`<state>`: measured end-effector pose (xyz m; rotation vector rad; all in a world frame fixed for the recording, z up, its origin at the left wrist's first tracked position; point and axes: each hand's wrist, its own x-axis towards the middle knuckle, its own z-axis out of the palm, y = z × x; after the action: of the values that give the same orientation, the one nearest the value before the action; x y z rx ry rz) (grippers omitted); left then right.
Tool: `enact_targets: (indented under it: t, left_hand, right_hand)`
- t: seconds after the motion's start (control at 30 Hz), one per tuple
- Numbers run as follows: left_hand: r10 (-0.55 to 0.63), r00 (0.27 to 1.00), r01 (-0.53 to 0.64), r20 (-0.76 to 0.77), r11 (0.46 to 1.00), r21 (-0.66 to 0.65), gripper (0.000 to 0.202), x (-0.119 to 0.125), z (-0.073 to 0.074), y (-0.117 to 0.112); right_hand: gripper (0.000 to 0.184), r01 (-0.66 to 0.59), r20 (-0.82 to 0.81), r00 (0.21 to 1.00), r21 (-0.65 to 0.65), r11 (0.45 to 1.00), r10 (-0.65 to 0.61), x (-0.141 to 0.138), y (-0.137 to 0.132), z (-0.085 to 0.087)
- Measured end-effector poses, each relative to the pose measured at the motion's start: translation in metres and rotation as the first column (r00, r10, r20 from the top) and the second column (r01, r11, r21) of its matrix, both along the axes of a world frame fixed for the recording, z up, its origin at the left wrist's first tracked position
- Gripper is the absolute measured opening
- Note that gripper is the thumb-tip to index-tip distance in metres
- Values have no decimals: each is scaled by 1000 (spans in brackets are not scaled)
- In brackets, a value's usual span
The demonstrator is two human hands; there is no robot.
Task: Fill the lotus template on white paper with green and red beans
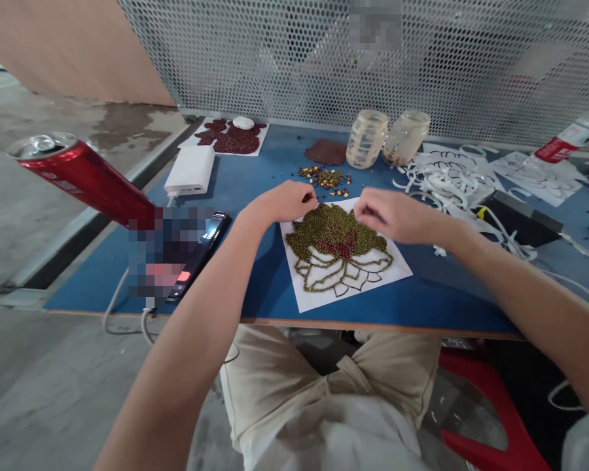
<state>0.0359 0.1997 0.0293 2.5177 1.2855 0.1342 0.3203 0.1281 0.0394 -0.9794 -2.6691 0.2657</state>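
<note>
On the blue table lies a white paper sheet [307,299] with a lotus outline. Green beans [319,226] cover the upper petals, and dark red beans [341,250] cluster in the centre. Lower petals show white paper, some edged with green beans, others only with black lines. My left hand [294,198] is closed at the sheet's upper left corner, fingertips curled under. Above the upper right petals my right hand [392,214] is closed in a pinch; whatever its fingers hold is hidden. Behind the sheet lies a loose pile of mixed beans [324,176].
Two jars [367,139] stand at the back, beside a brown patch [326,152]. Paper strips [446,180] and a black box [523,219] lie right. Left are a red can [93,180], a phone [201,255], a white power bank [190,170] and a bean-covered sheet [260,127].
</note>
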Motion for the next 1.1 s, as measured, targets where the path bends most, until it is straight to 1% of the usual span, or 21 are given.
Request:
enact_targets:
  t: [0.03, 0.1, 0.17, 0.27, 0.4, 0.57, 0.73, 0.9, 0.97, 1.0, 1.1]
  left_hand:
    - [-2, 1000, 2, 9, 1000, 0, 27, 0, 0, 0]
    - [-1, 1000, 1, 19, 1000, -4, 27, -1, -1, 0]
    - [9, 1000, -8, 17, 1000, -12, 28, -1, -1, 0]
    - [21, 1000, -21, 18, 999, -26, 28, -1, -1, 0]
    - [11, 1000, -10, 15, 1000, -20, 31, -1, -1, 1]
    - [26, 1000, -26, 4, 999, -32, 33, -1, 0, 1]
    - [22, 1000, -22, -2, 999, -29, 33, -1, 1, 0]
    - [29, 1000, -30, -5, 999, -31, 33, 1, 2, -1]
    - [33, 999, -34, -10, 999, -34, 33, 1, 3, -2]
    - [33, 999, -33, -12, 999, -35, 34, 1, 3, -2]
    - [28, 1000, -29, -10, 999, -34, 35, 0, 2, -1]
  right_hand:
    - [19, -66, 33, 997, -5, 998, 66, -1, -15, -4]
    - [25, -162, 76, 984, 9, 987, 161, -3, -38, -12]
    - [28, -222, 84, 972, 49, 974, 217, -3, -52, -21]
    - [30, -281, 94, 958, 123, 952, 271, -2, -59, -26]
    - [32, -331, 137, 941, 185, 925, 309, -3, -59, -24]
    - [30, -337, 190, 936, 239, 911, 297, -4, -61, -22]
    - [30, -344, 205, 933, 274, 898, 295, -3, -61, -22]
    - [28, -323, 210, 939, 278, 905, 271, -5, -63, -20]
    - [26, -295, 189, 949, 247, 923, 253, -5, -63, -20]
    - [22, -275, 151, 957, 213, 938, 246, -5, -62, -21]
    - [7, -207, -47, 977, 41, 977, 209, -1, -57, -23]
